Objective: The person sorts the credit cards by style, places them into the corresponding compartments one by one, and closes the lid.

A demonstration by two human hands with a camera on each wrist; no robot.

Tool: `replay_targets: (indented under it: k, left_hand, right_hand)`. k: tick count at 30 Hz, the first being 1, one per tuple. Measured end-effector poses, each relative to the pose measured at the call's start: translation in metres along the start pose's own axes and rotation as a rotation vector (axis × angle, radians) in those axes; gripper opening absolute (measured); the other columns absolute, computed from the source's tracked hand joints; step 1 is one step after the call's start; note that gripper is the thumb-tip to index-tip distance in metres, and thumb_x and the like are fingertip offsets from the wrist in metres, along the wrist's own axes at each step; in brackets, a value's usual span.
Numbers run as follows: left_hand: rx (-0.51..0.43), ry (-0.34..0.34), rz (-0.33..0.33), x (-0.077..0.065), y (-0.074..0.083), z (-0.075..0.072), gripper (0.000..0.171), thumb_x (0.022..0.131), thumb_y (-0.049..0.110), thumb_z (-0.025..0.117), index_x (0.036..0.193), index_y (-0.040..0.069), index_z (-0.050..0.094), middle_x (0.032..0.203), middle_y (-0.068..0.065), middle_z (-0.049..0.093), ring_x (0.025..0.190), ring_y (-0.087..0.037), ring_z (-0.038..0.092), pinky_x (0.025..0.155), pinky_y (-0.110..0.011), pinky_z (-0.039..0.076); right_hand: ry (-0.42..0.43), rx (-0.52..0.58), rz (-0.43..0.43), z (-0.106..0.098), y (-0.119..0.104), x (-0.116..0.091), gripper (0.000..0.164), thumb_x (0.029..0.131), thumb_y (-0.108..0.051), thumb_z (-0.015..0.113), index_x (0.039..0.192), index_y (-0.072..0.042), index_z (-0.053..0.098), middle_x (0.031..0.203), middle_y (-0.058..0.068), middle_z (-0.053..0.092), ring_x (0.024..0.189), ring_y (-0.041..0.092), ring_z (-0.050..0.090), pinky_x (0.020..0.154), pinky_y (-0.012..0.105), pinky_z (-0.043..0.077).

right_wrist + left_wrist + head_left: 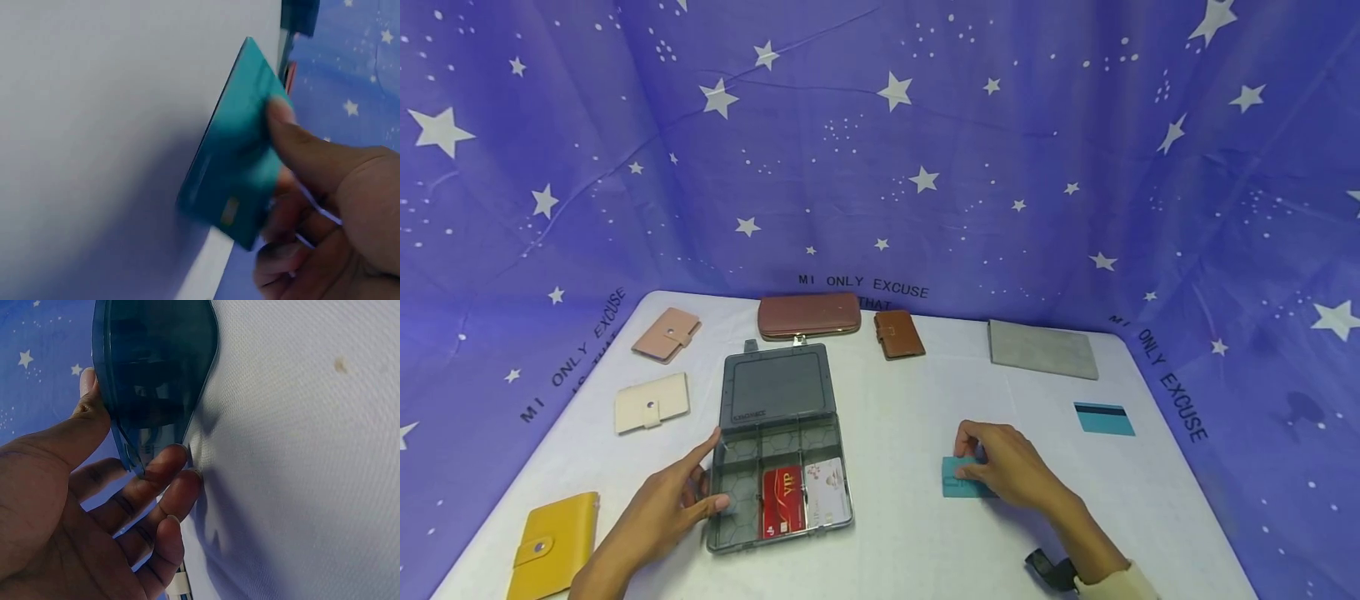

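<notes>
My left hand [658, 508] grips the left side of a grey see-through compartment box [735, 525], thumb over the rim, other fingers along the outer wall. Its lid [778, 383] lies folded back, away from me. In the front compartments are a red VIP card [783, 500] and a white card [827, 493]; the front left one shows no card. Right of the box, my right hand [1018, 467] pinches a teal card [953, 482] between thumb and fingers. The right wrist view shows this card [234, 156] tilted above the white cloth, a chip near its lower end.
Another teal card [1105, 421] with a dark stripe lies at the right. Along the back are a maroon wallet [808, 317], a brown card holder [900, 335] and a grey wallet [1043, 350]. Pink [666, 335], cream [651, 402] and yellow [557, 542] snap holders lie left.
</notes>
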State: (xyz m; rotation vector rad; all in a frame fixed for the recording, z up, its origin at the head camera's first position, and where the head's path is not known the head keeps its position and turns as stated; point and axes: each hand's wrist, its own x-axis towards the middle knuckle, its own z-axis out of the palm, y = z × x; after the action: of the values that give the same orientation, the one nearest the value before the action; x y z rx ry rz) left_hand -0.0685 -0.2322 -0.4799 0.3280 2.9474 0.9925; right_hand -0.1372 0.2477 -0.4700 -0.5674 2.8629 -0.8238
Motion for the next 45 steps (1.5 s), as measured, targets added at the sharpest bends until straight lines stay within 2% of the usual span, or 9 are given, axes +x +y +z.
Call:
replay_targets:
  k: [3, 8, 11, 16, 20, 26, 31, 38, 45]
  left_hand:
    - [-0.003, -0.004, -0.004, 0.0, 0.0, 0.001, 0.09, 0.08, 0.036, 0.08, 0.156, 0.018, 0.035, 0.085, 0.008, 0.054, 0.066, 0.003, 0.045, 0.062, -0.022, 0.043]
    - [-0.002, -0.015, -0.02, 0.0, 0.0, 0.001, 0.09, 0.081, 0.037, 0.08, 0.156, 0.019, 0.035, 0.085, 0.008, 0.054, 0.066, 0.003, 0.046, 0.062, -0.022, 0.043]
    - [-0.003, -0.018, -0.025, -0.001, 0.0, 0.001, 0.09, 0.081, 0.037, 0.08, 0.156, 0.019, 0.034, 0.085, 0.008, 0.055, 0.066, 0.003, 0.046, 0.062, -0.022, 0.043]
    - [0.001, -0.004, -0.008, -0.001, 0.0, -0.001, 0.09, 0.081, 0.038, 0.079, 0.156, 0.019, 0.034, 0.085, 0.008, 0.055, 0.066, 0.004, 0.046, 0.062, -0.022, 0.044]
    - [0.009, 0.003, -0.006, -0.001, -0.001, -0.002, 0.09, 0.081, 0.037, 0.08, 0.156, 0.02, 0.034, 0.085, 0.009, 0.055, 0.066, 0.004, 0.046, 0.063, -0.022, 0.043]
    - [0.007, -0.001, -0.01, -0.002, -0.001, -0.002, 0.09, 0.081, 0.037, 0.08, 0.156, 0.019, 0.034, 0.084, 0.008, 0.055, 0.065, 0.004, 0.046, 0.063, -0.022, 0.043]
    - [-0.002, 0.007, 0.01, -0.002, 0.0, -0.001, 0.088, 0.082, 0.035, 0.08, 0.156, 0.018, 0.035, 0.084, 0.008, 0.055, 0.065, 0.004, 0.046, 0.062, -0.022, 0.043]
    - [0.011, 0.0, -0.007, -0.002, 0.002, -0.001, 0.088, 0.082, 0.037, 0.079, 0.156, 0.019, 0.035, 0.086, 0.007, 0.056, 0.065, 0.004, 0.046, 0.063, -0.022, 0.043]
    - [0.013, -0.022, -0.038, 0.0, 0.002, -0.001, 0.089, 0.082, 0.038, 0.079, 0.156, 0.019, 0.034, 0.09, 0.005, 0.057, 0.066, 0.003, 0.047, 0.063, -0.022, 0.044]
  right_hand:
    - [0.057, 0.125, -0.058, 0.007, -0.015, 0.007, 0.022, 0.083, -0.018, 0.081, 0.095, -0.028, 0.064, 0.078, -0.014, 0.06, 0.06, 0.006, 0.047, 0.056, 0.023, 0.041]
    - [0.106, 0.355, -0.156, 0.023, -0.045, 0.02, 0.029, 0.092, -0.013, 0.072, 0.115, -0.028, 0.064, 0.082, -0.005, 0.06, 0.054, 0.006, 0.045, 0.047, 0.022, 0.04]
    - [0.087, 0.465, -0.157, 0.035, -0.066, 0.027, 0.028, 0.093, -0.013, 0.071, 0.118, -0.023, 0.065, 0.083, 0.0, 0.061, 0.05, 0.012, 0.049, 0.044, 0.023, 0.042]
    - [0.018, 0.638, -0.093, 0.055, -0.104, 0.041, 0.028, 0.09, -0.01, 0.074, 0.117, -0.013, 0.067, 0.083, 0.009, 0.069, 0.053, 0.034, 0.061, 0.045, 0.032, 0.051]
    - [-0.043, 0.71, -0.101, 0.07, -0.131, 0.052, 0.026, 0.089, -0.017, 0.076, 0.114, -0.015, 0.069, 0.081, 0.005, 0.074, 0.056, 0.034, 0.066, 0.052, 0.041, 0.056]
    - [-0.113, 0.717, -0.139, 0.097, -0.166, 0.066, 0.025, 0.089, -0.02, 0.077, 0.112, -0.012, 0.07, 0.072, -0.003, 0.073, 0.051, 0.028, 0.067, 0.052, 0.036, 0.057]
    - [-0.092, 0.665, -0.118, 0.113, -0.186, 0.075, 0.017, 0.089, -0.016, 0.076, 0.104, -0.012, 0.071, 0.065, -0.007, 0.069, 0.042, 0.017, 0.062, 0.045, 0.029, 0.053]
    - [-0.082, 0.648, -0.085, 0.123, -0.202, 0.08, 0.022, 0.091, -0.012, 0.074, 0.112, -0.008, 0.067, 0.064, -0.008, 0.068, 0.041, 0.018, 0.062, 0.038, 0.03, 0.05]
    - [-0.087, 0.56, -0.119, 0.131, -0.206, 0.079, 0.028, 0.086, -0.019, 0.079, 0.11, -0.008, 0.067, 0.065, -0.01, 0.065, 0.04, 0.011, 0.06, 0.037, 0.026, 0.049]
